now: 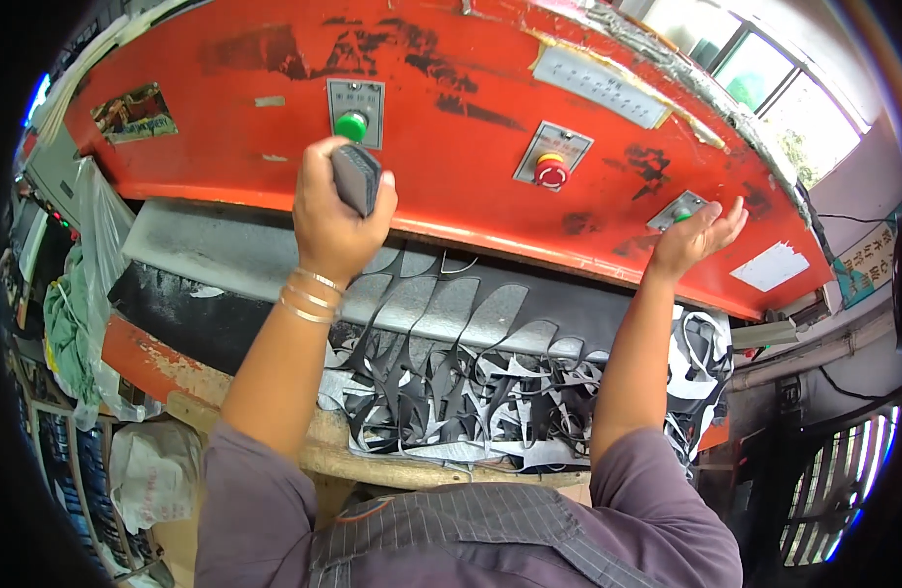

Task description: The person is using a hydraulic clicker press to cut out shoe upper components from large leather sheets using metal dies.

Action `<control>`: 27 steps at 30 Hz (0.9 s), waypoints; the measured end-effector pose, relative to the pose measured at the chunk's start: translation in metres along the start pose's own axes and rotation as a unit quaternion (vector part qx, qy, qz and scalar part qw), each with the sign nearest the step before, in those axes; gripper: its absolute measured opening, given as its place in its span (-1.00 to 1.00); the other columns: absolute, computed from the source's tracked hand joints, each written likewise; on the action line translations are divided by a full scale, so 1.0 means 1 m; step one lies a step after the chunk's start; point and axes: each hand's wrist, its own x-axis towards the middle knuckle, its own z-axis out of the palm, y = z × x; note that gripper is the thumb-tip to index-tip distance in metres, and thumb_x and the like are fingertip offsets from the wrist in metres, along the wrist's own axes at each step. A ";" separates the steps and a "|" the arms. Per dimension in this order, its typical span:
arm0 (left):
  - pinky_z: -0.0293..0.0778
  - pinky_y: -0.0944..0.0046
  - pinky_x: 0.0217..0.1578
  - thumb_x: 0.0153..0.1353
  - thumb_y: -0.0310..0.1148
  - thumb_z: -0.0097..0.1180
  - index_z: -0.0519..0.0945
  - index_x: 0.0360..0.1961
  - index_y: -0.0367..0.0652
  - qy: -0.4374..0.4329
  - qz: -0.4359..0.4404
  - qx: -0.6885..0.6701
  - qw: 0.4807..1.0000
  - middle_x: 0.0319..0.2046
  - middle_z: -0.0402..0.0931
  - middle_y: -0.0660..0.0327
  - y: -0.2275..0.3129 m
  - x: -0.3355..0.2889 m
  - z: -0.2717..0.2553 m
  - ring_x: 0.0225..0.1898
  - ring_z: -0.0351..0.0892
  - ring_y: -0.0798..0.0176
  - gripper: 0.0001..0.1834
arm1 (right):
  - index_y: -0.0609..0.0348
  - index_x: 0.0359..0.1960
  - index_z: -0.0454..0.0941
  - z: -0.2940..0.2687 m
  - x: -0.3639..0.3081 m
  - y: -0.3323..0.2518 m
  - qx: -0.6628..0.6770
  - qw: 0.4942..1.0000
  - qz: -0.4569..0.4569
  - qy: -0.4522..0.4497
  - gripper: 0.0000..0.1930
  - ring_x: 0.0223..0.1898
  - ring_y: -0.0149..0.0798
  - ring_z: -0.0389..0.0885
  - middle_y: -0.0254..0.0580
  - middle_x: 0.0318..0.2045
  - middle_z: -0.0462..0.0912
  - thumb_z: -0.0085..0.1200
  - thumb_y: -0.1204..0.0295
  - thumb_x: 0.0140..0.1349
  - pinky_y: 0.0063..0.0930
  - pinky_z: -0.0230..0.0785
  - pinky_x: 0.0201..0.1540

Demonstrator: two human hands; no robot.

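My left hand (335,223) is closed around a small stack of dark grey cut pieces (355,180), held upright just below a green push button (351,125) on the red machine front (441,137). Whether the hand touches that button, I cannot tell. Fingers stretched out and apart, my right hand (694,245) is at a second green button (681,213), partly covering it, and holds nothing. Under the machine front lies a grey sheet (441,306) with curved cut-outs. Tangled black and white offcut strips (461,407) hang along its near edge.
A red mushroom-shaped stop button (552,172) sits between the green ones. More strips (696,367) pile up at the right end. A wooden ledge (412,470) runs in front of my body. At left are a clear plastic bag (96,284) and a white sack (155,475).
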 end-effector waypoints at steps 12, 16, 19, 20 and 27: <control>0.48 -0.04 -0.25 -0.11 -0.23 0.26 0.32 -0.18 -0.18 -0.537 -0.118 0.098 0.829 -0.34 0.51 -0.07 0.070 -0.134 -0.109 -0.23 0.54 -0.17 -0.50 | 0.18 -0.09 0.56 -0.162 -0.153 -0.098 0.017 0.761 -0.068 -0.645 -0.50 -0.23 -0.01 0.56 -0.03 -0.34 0.59 0.28 0.10 0.03 -0.19 0.42 -0.16; 0.50 0.03 -0.29 -0.14 -0.15 0.27 0.36 -0.28 -0.19 -0.597 -0.069 0.094 0.794 -0.41 0.51 0.01 0.095 -0.207 -0.131 -0.25 0.54 -0.07 -0.52 | 0.20 -0.15 0.57 -0.215 -0.224 -0.144 0.034 0.676 -0.132 -0.725 -0.49 -0.26 -0.06 0.57 -0.09 -0.36 0.58 0.32 0.12 -0.09 -0.27 0.45 -0.20; 0.50 0.05 -0.30 -0.17 -0.15 0.29 0.37 -0.33 -0.18 -0.510 -0.076 0.134 0.846 -0.41 0.51 0.03 0.102 -0.225 -0.130 -0.29 0.52 -0.05 -0.53 | 0.17 -0.21 0.57 -0.214 -0.245 -0.151 -0.041 0.701 -0.158 -0.694 -0.52 -0.31 -0.12 0.58 -0.17 -0.38 0.57 0.35 0.19 -0.19 -0.32 0.47 -0.29; 0.48 0.05 -0.32 -0.18 -0.15 0.29 0.37 -0.35 -0.19 -0.478 -0.073 0.147 0.863 -0.42 0.51 0.04 0.106 -0.227 -0.128 -0.30 0.51 -0.04 -0.54 | 0.15 -0.23 0.58 -0.212 -0.247 -0.150 -0.045 0.703 -0.154 -0.693 -0.53 -0.31 -0.13 0.58 -0.18 -0.38 0.57 0.36 0.19 -0.20 -0.32 0.47 -0.29; 0.47 0.00 -0.37 -0.14 -0.14 0.24 0.38 -0.36 -0.20 -0.479 -0.108 0.161 0.856 -0.46 0.48 0.02 0.104 -0.222 -0.118 -0.35 0.52 -0.07 -0.57 | 0.08 -0.24 0.60 -0.205 -0.234 -0.151 -0.068 0.674 -0.128 -0.724 -0.57 -0.26 -0.14 0.61 -0.20 -0.36 0.60 0.34 0.18 -0.18 -0.29 0.48 -0.29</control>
